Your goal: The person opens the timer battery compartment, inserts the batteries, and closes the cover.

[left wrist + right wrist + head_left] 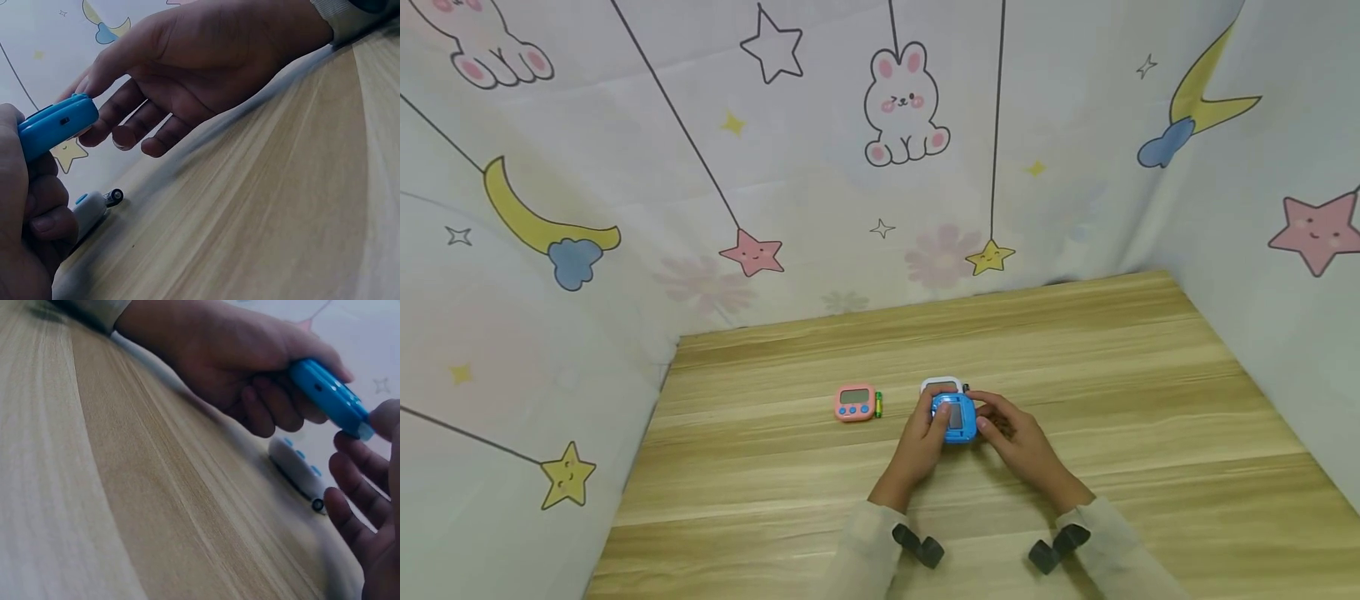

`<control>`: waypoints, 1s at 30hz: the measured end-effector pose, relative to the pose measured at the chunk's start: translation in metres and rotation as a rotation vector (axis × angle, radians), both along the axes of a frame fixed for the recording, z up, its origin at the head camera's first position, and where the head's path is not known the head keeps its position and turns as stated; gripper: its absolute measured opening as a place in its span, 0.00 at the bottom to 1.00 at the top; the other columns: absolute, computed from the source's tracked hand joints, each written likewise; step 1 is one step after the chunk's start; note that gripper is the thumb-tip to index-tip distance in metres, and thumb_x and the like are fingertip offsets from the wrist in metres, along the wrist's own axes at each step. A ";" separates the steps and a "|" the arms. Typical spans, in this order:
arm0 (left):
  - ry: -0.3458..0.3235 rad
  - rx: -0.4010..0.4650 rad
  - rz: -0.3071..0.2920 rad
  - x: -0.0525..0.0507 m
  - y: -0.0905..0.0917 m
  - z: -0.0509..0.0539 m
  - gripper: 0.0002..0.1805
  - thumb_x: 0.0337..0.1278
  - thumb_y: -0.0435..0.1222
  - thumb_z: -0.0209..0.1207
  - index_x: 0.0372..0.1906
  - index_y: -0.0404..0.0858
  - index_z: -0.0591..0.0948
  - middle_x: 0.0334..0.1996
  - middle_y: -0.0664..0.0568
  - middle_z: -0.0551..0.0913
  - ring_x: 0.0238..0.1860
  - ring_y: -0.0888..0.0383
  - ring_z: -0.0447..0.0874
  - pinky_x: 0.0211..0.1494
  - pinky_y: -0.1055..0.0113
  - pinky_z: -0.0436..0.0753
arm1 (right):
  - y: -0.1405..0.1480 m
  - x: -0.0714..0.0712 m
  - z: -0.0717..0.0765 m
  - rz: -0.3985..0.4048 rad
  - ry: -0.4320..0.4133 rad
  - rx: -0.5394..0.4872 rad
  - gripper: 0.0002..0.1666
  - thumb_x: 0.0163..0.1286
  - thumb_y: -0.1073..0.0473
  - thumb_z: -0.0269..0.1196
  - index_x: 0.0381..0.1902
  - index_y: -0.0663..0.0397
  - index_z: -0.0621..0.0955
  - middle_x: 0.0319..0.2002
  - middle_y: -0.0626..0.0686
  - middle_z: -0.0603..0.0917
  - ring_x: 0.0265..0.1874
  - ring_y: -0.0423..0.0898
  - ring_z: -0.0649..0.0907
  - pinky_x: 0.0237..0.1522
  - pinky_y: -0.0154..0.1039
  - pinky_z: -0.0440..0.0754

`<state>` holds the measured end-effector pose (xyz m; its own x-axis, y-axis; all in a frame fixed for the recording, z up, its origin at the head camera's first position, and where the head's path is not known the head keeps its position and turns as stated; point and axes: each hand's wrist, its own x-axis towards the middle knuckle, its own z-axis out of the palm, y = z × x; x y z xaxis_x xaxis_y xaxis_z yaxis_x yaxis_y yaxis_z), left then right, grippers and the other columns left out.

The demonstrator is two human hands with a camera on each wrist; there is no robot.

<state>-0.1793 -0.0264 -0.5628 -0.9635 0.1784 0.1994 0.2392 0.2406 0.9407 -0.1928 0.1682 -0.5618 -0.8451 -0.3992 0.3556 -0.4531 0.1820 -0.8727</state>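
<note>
A blue digital timer [958,423] with a grey screen is held up between the two hands in the head view. My left hand [922,435] grips its left side, thumb across the front and fingers curled behind. At the opposite edge, thumb and index finger of my right hand [1021,443] pinch the timer; the other fingers hang loose in the right wrist view. Just behind, partly hidden by the left hand and the blue timer, lies a white timer [942,384] with blue buttons [300,454]. A dark battery [114,197] lies against its end.
Left of the hands, a pink timer [854,413] with blue buttons lies on the wooden table [760,483], a green battery [878,405] beside it. White printed cloth [820,192] hangs behind the table and along both sides.
</note>
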 end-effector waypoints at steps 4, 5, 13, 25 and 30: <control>-0.002 0.000 0.000 0.000 0.001 0.001 0.19 0.78 0.44 0.40 0.65 0.42 0.66 0.54 0.50 0.76 0.47 0.55 0.75 0.50 0.59 0.75 | 0.001 -0.001 0.000 0.003 -0.041 -0.005 0.24 0.72 0.70 0.57 0.64 0.58 0.73 0.40 0.51 0.83 0.37 0.44 0.83 0.40 0.37 0.82; -0.005 -0.003 0.000 0.000 0.001 0.002 0.19 0.78 0.43 0.40 0.65 0.42 0.66 0.54 0.50 0.76 0.47 0.55 0.75 0.49 0.60 0.75 | 0.001 -0.001 0.001 0.006 -0.053 -0.009 0.24 0.72 0.69 0.57 0.64 0.56 0.74 0.40 0.50 0.82 0.38 0.43 0.82 0.41 0.36 0.82; -0.029 0.006 -0.012 -0.001 0.002 0.003 0.19 0.78 0.38 0.40 0.65 0.35 0.65 0.55 0.43 0.76 0.48 0.53 0.74 0.51 0.60 0.75 | 0.005 -0.003 0.001 0.052 -0.122 -0.093 0.22 0.73 0.62 0.59 0.64 0.51 0.75 0.42 0.50 0.82 0.42 0.45 0.81 0.44 0.36 0.81; 0.008 0.027 0.000 -0.002 0.000 0.001 0.19 0.78 0.44 0.41 0.65 0.42 0.67 0.54 0.51 0.76 0.48 0.55 0.75 0.52 0.59 0.75 | 0.003 0.001 0.017 0.097 -0.188 -0.149 0.22 0.71 0.70 0.57 0.63 0.67 0.73 0.43 0.62 0.80 0.40 0.43 0.81 0.42 0.42 0.83; -0.014 0.021 -0.006 -0.001 0.001 0.002 0.19 0.78 0.41 0.41 0.65 0.41 0.66 0.55 0.49 0.76 0.49 0.55 0.74 0.52 0.59 0.74 | 0.002 0.006 0.032 0.098 -0.226 -0.156 0.22 0.71 0.69 0.58 0.62 0.69 0.74 0.43 0.64 0.80 0.39 0.40 0.82 0.42 0.44 0.83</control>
